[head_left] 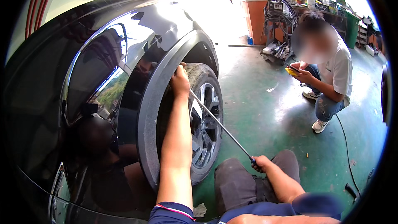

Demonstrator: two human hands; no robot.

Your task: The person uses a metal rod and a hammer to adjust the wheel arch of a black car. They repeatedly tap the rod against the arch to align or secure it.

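A black car (45,83) fills the left side, with a grey trim round its wheel arch (148,112) and a tyred alloy wheel (203,124) inside. My left hand (180,81) reaches into the upper arch above the tyre, fingers curled at the trim's inner edge; what they grip is hidden. A long thin metal rod (219,123) runs diagonally from beside that hand, across the wheel, down to its dark handle (253,160). My right hand (261,164) is closed on that handle, over my knees at the lower right.
Another person (336,74) crouches at the right, holding a phone with a yellow case. Behind stand a wheeled machine with coiled cables (277,20), an orange-banded pillar (255,16) and a green bin (351,29). A cable (348,149) lies on the green floor (253,99).
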